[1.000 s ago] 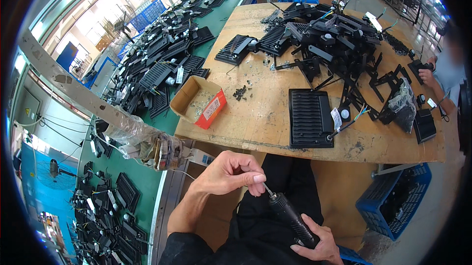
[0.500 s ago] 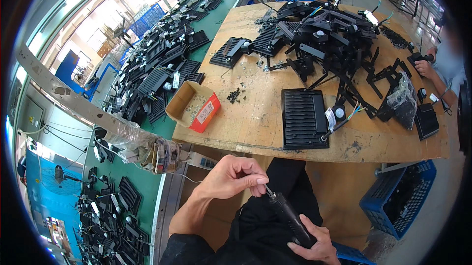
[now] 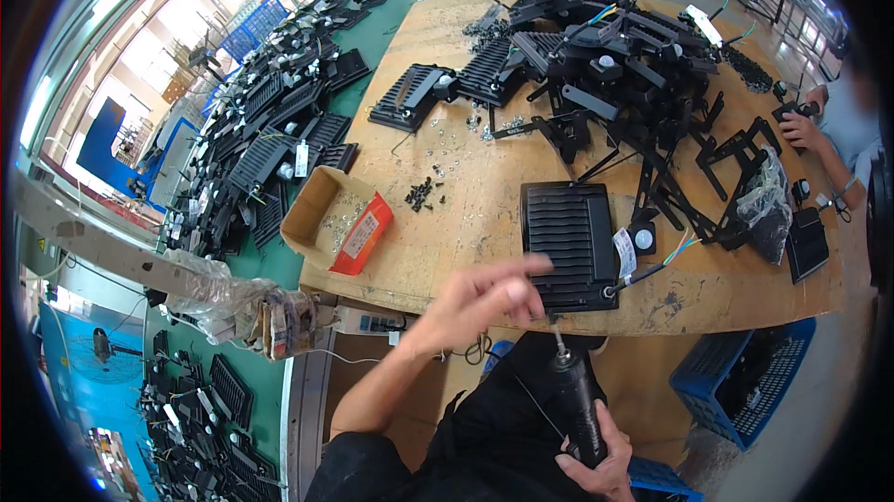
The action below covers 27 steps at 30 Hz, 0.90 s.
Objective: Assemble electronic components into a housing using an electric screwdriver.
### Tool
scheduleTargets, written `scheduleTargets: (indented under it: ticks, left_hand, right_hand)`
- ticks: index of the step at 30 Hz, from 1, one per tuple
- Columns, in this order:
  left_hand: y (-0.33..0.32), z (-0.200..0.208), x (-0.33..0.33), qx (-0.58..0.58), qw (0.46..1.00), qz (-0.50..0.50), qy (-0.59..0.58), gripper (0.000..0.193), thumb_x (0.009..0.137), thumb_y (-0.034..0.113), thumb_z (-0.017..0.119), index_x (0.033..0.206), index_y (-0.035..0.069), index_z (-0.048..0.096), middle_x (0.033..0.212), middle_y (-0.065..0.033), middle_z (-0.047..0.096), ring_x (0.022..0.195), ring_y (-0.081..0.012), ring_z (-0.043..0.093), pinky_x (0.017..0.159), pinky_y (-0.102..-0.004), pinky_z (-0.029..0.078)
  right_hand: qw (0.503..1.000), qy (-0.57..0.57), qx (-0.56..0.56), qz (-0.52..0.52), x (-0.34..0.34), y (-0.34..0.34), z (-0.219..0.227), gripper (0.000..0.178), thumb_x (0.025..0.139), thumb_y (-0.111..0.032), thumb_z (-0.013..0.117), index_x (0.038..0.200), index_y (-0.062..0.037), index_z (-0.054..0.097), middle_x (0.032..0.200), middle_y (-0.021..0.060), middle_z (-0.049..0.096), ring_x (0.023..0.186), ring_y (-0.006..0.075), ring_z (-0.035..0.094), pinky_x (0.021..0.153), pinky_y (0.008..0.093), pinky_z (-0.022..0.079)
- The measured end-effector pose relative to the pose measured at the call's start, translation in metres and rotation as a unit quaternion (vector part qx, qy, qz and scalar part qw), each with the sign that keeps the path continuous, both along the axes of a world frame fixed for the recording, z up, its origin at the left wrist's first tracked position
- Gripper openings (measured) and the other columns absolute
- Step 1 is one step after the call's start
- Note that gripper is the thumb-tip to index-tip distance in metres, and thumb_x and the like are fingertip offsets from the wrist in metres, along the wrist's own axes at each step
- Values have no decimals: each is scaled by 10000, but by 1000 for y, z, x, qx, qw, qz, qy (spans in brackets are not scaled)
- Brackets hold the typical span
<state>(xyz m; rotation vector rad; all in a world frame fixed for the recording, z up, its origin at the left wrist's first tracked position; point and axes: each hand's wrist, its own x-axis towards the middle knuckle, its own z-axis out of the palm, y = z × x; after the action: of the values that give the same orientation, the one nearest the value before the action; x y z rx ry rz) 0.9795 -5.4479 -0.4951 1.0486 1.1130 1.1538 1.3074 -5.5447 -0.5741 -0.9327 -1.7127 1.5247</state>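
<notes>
My right hand (image 3: 607,467) grips the lower body of a black electric screwdriver (image 3: 577,400), whose metal bit points up toward the table edge. Close to the bit's tip is my left hand (image 3: 480,306), its index finger stretched out and the others loosely bent. I see nothing held in it, though it is a little blurred. Just beyond both hands a black finned floodlight (image 3: 566,237) lies on the wooden table (image 3: 447,255), fins up. A round white-domed sensor (image 3: 643,238) and coloured wires are at its right side.
An open cardboard box (image 3: 321,223) with small metal parts stands at the table's left, beside loose black screws (image 3: 424,193). Black floodlights and brackets (image 3: 605,74) are heaped at the back. A co-worker's hands (image 3: 803,129) are at the right. A blue crate (image 3: 740,381) stands below.
My left hand has moved up and right, its index finger now extended. The screwdriver has swung more upright and shifted right. The view has shifted slightly.
</notes>
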Motion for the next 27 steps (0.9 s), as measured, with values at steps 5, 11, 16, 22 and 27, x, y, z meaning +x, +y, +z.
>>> scheduleTargets:
  ticks: [5,11,16,22,27]
  left_hand:
    - [75,-45,-96,190,752,209,596,259,985,87,662,1220,-1,729,1056,-171,740,949,-326,703,852,-382,561]
    - [128,-68,-124,198,640,138,729,162,877,22,630,1005,-11,723,1073,-186,682,1062,-350,633,953,-438,512]
    - [135,-77,-130,175,595,118,776,157,833,-3,585,955,-15,683,1044,-197,667,1069,-344,642,940,-455,508]
    - [141,-64,-103,217,656,204,693,119,939,43,605,999,24,706,1010,-151,706,1019,-336,662,899,-445,511]
    - [153,-58,-16,265,802,169,508,143,1031,85,614,1131,-4,663,1099,-178,761,1014,-365,737,864,-427,571]
  right_hand:
    - [999,33,14,-41,-1,21,-21,1009,772,-96,843,1599,108,301,902,139,711,756,158,690,735,305,577]
    - [998,31,-26,-38,-4,39,-20,993,788,-108,862,1601,82,324,925,126,725,774,148,695,740,296,575]
    - [996,4,-56,-64,12,16,-17,970,786,-101,889,1589,63,370,1041,153,752,828,159,723,785,297,579]
    - [987,-43,-135,-76,17,-22,0,925,799,-91,883,1574,64,402,1316,215,699,1171,223,692,1041,335,508]
    - [976,-58,-192,-83,9,-34,0,932,834,-116,862,1602,51,361,1363,206,676,1241,212,650,1085,333,476]
